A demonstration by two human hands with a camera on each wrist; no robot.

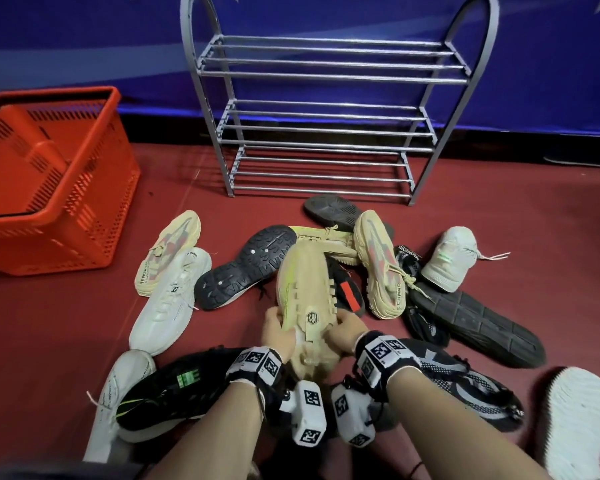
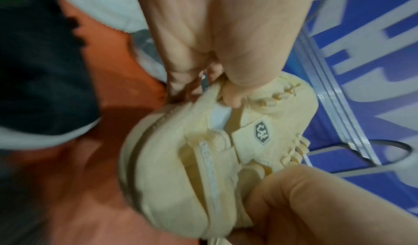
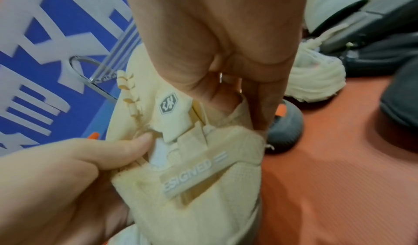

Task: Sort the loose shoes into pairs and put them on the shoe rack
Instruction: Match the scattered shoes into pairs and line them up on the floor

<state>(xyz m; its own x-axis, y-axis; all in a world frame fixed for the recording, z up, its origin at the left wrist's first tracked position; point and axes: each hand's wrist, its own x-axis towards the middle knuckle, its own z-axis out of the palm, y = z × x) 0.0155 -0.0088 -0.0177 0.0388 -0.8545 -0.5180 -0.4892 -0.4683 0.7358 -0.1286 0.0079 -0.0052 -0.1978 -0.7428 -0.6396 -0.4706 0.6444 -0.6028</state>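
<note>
Both hands hold one beige sneaker [image 1: 305, 296] with a yellow-green side, low over the pile, toe pointing away toward the rack. My left hand [image 1: 278, 329] grips the left edge of its collar, and in the left wrist view the left hand [image 2: 226, 91] pinches that edge of the sneaker [image 2: 181, 177]. My right hand [image 1: 345, 325] grips the right edge; the right wrist view shows its fingers [image 3: 260, 106] hooked inside the opening of the sneaker [image 3: 203, 204]. A similar beige shoe [image 1: 326, 237] lies just behind. The grey three-tier shoe rack [image 1: 326, 112] stands beyond the pile.
Several loose shoes lie around on the dark red floor: a white one [image 1: 170, 303], cream ones [image 1: 168, 251], black soles [image 1: 246, 268], a black shoe with green marks [image 1: 174, 386]. A red plastic basket [image 1: 49, 174] stands at the left. A blue wall is behind the rack.
</note>
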